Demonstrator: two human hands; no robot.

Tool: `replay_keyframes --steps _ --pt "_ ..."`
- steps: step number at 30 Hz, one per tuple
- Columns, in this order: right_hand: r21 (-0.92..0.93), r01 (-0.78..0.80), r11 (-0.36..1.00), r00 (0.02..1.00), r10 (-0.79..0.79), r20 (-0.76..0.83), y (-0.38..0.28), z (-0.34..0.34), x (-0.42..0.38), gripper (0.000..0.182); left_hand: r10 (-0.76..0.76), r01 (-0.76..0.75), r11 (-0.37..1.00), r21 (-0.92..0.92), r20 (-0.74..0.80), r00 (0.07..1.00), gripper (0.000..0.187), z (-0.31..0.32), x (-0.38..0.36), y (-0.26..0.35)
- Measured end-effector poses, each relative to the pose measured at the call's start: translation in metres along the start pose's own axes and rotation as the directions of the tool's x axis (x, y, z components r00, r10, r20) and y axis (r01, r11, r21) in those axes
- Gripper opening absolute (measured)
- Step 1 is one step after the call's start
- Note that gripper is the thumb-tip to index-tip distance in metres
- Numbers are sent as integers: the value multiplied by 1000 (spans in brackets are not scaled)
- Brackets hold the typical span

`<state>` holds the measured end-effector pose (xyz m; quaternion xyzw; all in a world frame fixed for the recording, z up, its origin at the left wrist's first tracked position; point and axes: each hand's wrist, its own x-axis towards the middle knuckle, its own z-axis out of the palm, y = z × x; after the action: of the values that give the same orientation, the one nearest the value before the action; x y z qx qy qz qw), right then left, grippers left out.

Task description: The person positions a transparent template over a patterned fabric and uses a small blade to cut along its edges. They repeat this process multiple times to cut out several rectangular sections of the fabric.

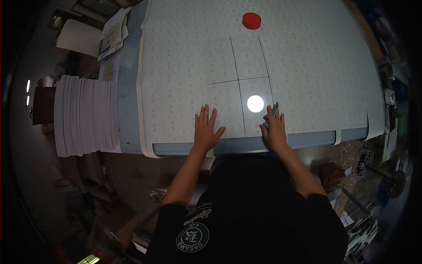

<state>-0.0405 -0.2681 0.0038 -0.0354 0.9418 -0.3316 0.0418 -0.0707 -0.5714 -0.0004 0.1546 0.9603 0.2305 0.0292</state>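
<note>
My left hand (206,133) lies on the pale patterned sheet (176,66) near the table's front edge, its fingers spread and nothing in them. A slim, dark pen-like tool (275,109) points up and away from between the fingers of my right hand (275,132), which rests by the same edge. Just up and left of those fingers is a bright white round disc (255,104). Long dark lines (238,80) run over the sheet, two lengthwise and one across. Toward the far side stands a red round lid-like object (251,21).
A tall stack of white sheets (85,116) stands at the table's left end, with loose papers (115,33) behind it. The blue-grey table edge (307,140) runs in front of my body. Below right, scraps and boxes (332,172) lie about.
</note>
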Motion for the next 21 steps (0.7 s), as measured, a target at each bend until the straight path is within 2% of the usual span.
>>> replay_keyframes --steps 2,4,7,11,13,17,19,21 --pt "-5 -31 1000 998 31 -60 1 8 -8 34 7 -7 1000 5 3 1000 82 1 -2 -1" --pt "27 -26 999 988 30 -154 -2 11 -14 41 37 -37 999 26 21 999 87 -2 -7 0" --pt "-14 -58 998 994 57 -89 -8 4 -17 50 31 -32 999 24 32 999 90 -7 -15 7" --pt "-60 -6 998 992 -1 -122 -2 6 -18 62 50 -50 998 34 -9 999 92 2 -16 3" --pt "55 -51 997 991 57 -120 -7 2 -21 73 58 -57 998 36 -26 998 89 3 -17 2" --pt "109 -51 993 985 68 -161 -5 4 -23 82 39 -38 999 10 -26 999 87 3 -18 2" --pt "28 73 997 964 -64 -257 4 8 -23 81 46 -45 999 29 -33 998 85 2 -17 3" --pt "11 90 996 962 -84 -258 9 10 -25 81 34 -33 999 33 -18 999 86 1 -18 4"
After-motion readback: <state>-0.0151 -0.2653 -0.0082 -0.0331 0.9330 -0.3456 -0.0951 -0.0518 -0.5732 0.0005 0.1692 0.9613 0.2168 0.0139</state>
